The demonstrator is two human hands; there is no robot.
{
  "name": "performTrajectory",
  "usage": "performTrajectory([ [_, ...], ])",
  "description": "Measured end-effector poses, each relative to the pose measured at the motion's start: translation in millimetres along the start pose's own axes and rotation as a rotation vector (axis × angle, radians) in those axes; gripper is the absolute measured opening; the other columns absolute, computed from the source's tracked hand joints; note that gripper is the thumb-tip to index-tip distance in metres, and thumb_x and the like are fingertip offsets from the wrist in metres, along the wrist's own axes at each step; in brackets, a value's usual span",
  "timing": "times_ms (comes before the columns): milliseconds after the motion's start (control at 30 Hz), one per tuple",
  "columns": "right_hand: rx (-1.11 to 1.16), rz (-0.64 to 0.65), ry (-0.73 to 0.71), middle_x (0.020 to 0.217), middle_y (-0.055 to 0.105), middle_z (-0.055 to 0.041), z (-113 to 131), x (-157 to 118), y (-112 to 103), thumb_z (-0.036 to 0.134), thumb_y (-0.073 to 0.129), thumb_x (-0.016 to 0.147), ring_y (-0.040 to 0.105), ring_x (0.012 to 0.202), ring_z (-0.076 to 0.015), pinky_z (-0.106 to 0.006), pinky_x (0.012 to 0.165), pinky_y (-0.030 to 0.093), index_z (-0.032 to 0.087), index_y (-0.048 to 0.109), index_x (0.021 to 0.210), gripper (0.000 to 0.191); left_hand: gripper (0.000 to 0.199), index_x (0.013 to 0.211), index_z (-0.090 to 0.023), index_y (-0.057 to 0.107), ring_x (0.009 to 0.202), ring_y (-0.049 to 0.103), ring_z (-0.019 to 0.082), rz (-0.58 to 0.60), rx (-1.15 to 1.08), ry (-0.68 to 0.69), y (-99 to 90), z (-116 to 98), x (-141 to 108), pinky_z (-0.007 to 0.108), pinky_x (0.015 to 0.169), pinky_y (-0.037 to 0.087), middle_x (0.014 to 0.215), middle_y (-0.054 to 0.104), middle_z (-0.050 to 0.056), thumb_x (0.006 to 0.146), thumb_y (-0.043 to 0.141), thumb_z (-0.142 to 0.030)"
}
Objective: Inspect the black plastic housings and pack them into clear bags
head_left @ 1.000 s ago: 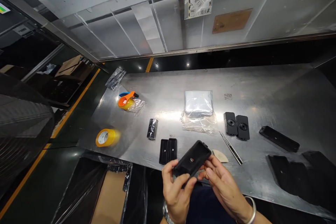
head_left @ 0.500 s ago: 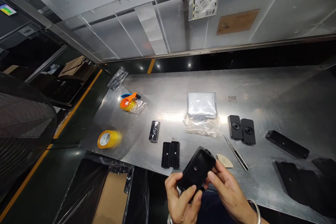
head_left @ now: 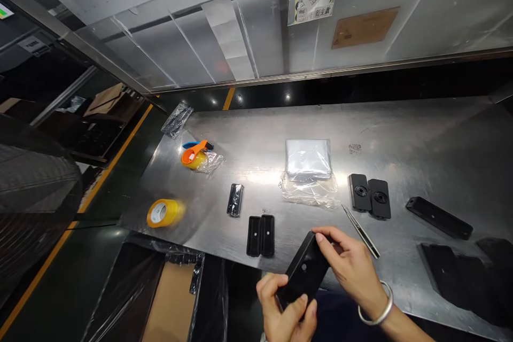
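A black plastic housing [head_left: 306, 272], an oblong part with one small round hole, is held tilted above the near edge of the metal table. My left hand [head_left: 286, 310] grips its lower end between thumb and fingers. My right hand [head_left: 348, 262] pinches its upper right end. On the table to the left lie two small black trays [head_left: 261, 235] side by side, each with a small hole. Beyond my right hand rests a slim metal cutter [head_left: 363, 232]. Two black blocks with round mounts [head_left: 369, 195] stand further right.
On the metal table [head_left: 248, 133] lie a stack of clear bags [head_left: 308, 160], a wrapped black part [head_left: 235, 200], a yellow tape roll [head_left: 163, 212] and an orange tape dispenser [head_left: 195, 154]. More black parts [head_left: 460, 280] sit at right. A lined carton [head_left: 170, 299] stands below the left edge.
The housing has turned in my hands, so its side wall now shows. My right hand has shifted up to the housing's top end, and hides the beige piece behind it.
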State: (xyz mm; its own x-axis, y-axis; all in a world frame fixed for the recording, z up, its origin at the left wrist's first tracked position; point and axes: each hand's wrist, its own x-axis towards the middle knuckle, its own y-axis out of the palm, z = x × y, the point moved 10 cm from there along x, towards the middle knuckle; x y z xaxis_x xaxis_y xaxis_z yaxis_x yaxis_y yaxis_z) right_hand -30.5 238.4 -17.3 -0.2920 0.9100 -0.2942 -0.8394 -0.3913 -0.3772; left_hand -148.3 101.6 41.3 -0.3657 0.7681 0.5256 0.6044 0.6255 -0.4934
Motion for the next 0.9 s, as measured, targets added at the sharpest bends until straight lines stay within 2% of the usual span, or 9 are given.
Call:
performTrajectory([
  [67,-0.024,0.015,-0.012,0.065,0.066,-0.0035,3,2,-1,0.041,0.048,0.081,0.056,0.049,-0.015,-0.025,0.045,0.044,0.016,0.068,0.089,0.032,0.015,0.072,-0.016,0.065,0.091,0.047,0.023,0.002,-0.014,-0.01,-0.3,0,0,0.039,0.065,0.052,0.101,0.045,0.011,0.069,0.061,-0.003],
  [233,-0.017,0.025,-0.02,0.081,0.072,-0.0078,6,2,-2,0.036,0.048,0.079,0.066,0.067,-0.0204,-0.027,0.056,0.05,0.014,0.07,0.094,0.034,0.015,0.071,-0.016,0.065,0.091,0.046,0.023,0.004,-0.014,-0.022,-1.2,-1,0,0.038,0.065,0.051,0.1,0.044,0.01,0.068,0.062,-0.002],
  [367,-0.012,0.014,-0.023,0.078,0.073,-0.0077,12,2,-5,0.038,0.05,0.078,0.067,0.07,-0.0229,-0.029,0.059,0.052,0.015,0.072,0.089,0.033,0.013,0.068,-0.016,0.064,0.089,0.047,0.022,-0.012,0.007,-0.008,-0.8,-4,0,0.036,0.064,0.051,0.098,0.044,0.009,0.069,0.062,-0.003],
  [500,0.064,0.032,-0.028,0.085,0.074,-0.0093,15,2,-7,0.034,0.053,0.076,0.068,0.079,-0.0241,-0.031,0.07,0.053,0.015,0.073,0.086,0.029,0.012,0.064,-0.016,0.062,0.087,0.048,0.021,-0.062,0.002,-0.006,-2.5,-5,-1,0.034,0.061,0.05,0.096,0.044,0.009,0.071,0.061,-0.007],
  [733,0.189,0.116,0.055,0.083,0.073,-0.0087,12,3,-6,0.033,0.057,0.075,0.066,0.075,-0.0223,-0.03,0.065,0.052,0.017,0.074,0.086,0.026,0.012,0.063,-0.017,0.063,0.087,0.048,0.021,-0.049,-0.001,-0.023,-1.9,-6,-4,0.034,0.062,0.051,0.095,0.043,0.009,0.07,0.062,-0.006],
  [833,0.317,0.23,0.093,0.083,0.073,-0.0069,9,1,-1,0.026,0.057,0.073,0.063,0.066,-0.0181,-0.029,0.059,0.051,0.018,0.073,0.093,0.027,0.012,0.063,-0.016,0.063,0.086,0.048,0.02,-0.054,-0.041,-0.05,-3.7,-4,-3,0.033,0.061,0.051,0.096,0.043,0.009,0.07,0.062,-0.006],
  [900,0.43,0.285,0.08,0.092,0.072,-0.0069,10,-2,0,0.022,0.056,0.074,0.063,0.068,-0.0169,-0.029,0.062,0.052,0.02,0.071,0.099,0.029,0.012,0.064,-0.016,0.064,0.086,0.049,0.02,-0.056,-0.044,-0.081,-4.8,-2,-2,0.033,0.062,0.051,0.097,0.043,0.009,0.069,0.062,-0.005],
])
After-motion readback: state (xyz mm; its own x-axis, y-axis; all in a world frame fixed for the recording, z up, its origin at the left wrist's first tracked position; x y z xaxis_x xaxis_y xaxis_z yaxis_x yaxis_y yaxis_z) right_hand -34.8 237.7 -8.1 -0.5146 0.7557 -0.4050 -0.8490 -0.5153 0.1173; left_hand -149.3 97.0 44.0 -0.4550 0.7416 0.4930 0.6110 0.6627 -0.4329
